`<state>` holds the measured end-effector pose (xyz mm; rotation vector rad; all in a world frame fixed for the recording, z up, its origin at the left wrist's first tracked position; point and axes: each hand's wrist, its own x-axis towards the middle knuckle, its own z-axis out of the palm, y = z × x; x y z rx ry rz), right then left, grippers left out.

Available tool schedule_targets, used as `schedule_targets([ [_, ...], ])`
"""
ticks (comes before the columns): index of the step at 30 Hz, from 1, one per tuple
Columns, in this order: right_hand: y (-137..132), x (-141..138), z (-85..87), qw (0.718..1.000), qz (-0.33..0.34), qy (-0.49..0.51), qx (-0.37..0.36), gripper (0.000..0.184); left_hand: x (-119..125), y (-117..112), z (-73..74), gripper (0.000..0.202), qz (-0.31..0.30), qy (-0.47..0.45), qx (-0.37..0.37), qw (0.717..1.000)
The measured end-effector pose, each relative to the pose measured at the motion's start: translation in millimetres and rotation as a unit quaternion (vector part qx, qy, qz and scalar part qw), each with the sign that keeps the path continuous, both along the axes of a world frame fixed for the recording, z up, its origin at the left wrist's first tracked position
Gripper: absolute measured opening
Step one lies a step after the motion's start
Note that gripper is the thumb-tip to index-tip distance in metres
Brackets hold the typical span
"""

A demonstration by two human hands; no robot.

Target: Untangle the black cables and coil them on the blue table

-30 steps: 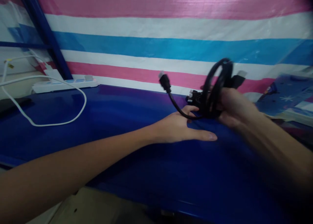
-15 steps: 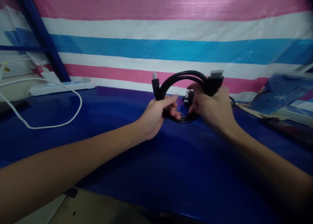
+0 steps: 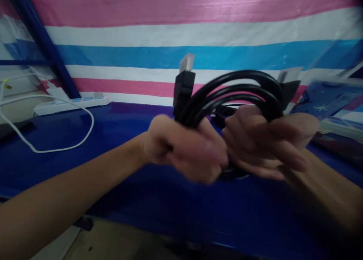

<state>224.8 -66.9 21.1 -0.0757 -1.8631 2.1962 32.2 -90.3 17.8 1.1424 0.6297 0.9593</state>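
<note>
A coiled black HDMI cable (image 3: 246,75) is held up above the blue tabletop, close to the camera. My left hand (image 3: 187,148) is closed around the left side of the coil. Out of its top stands a black plug (image 3: 183,88) with a clear cap on its tip. On the right side, my right hand (image 3: 269,139) grips the coil, its fingers bent and blurred by motion. Beside it the other plug (image 3: 290,92), also capped in clear plastic, points up to the right. Fingers hide the lower part of the coil.
Behind my hands, another black coiled cable (image 3: 222,116) lies on the blue table (image 3: 127,118). A white power strip (image 3: 70,106) and a looped white cord (image 3: 92,126) are at the left. Dark flat object (image 3: 340,148) and a blue patterned package (image 3: 323,99) sit at the right.
Both hands have come nearer to the camera with the coiled cable. My right hand has turned and moved right, and more of the second coil behind now shows.
</note>
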Motion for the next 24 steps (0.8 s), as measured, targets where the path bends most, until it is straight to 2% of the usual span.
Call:
schedule_targets([
  [1, -1.0, -1.0, -0.1, 0.999, 0.001, -0.004, 0.033, 0.050, 1.6, 4.2, -5.4, 0.048, -0.034, -0.013, 0.001, 0.999],
  [3, -2.7, -4.9, -1.3, 0.990, -0.026, -0.071, 0.118, 0.047, 6.1, 14.8, -19.1, 0.044, -0.081, -0.048, 0.010, 0.996],
  [5, -2.7, -9.2, -4.6, 0.970, -0.042, -0.157, 0.181, 0.043, 11.0, 25.0, -32.7, 0.042, -0.081, -0.058, 0.016, 0.995],
  [6, -1.7, -10.9, -7.0, 0.964, -0.041, -0.177, 0.193, 0.043, 13.1, 29.0, -38.1, 0.042, -0.063, -0.056, 0.017, 0.996],
  [9, 5.8, -13.7, -15.9, 0.975, -0.065, -0.142, 0.159, 0.049, 15.7, 36.5, -45.4, 0.038, 0.016, -0.040, 0.019, 0.999],
  [11, 13.1, -14.1, -21.5, 0.979, -0.109, -0.108, 0.134, 0.052, 13.4, 39.7, -45.2, 0.036, 0.065, -0.026, 0.038, 0.997],
  [13, 21.5, -13.7, -26.1, 0.973, -0.156, -0.098, 0.139, 0.050, 8.8, 43.1, -44.3, 0.034, 0.085, 0.001, 0.075, 0.994],
  [15, 31.1, -12.1, -30.1, 0.965, -0.204, -0.092, 0.139, 0.046, 3.5, 47.0, -44.4, 0.032, 0.071, 0.035, 0.119, 0.990],
  [20, 56.0, -3.5, -36.8, 0.930, -0.355, -0.067, 0.067, 0.044, -4.8, 53.9, -43.7, 0.037, -0.033, 0.119, 0.172, 0.977],
  [24, 63.3, 1.9, -35.9, 0.917, -0.379, -0.070, 0.101, 0.040, -8.9, 54.3, -35.5, 0.041, -0.094, 0.164, 0.182, 0.965],
])
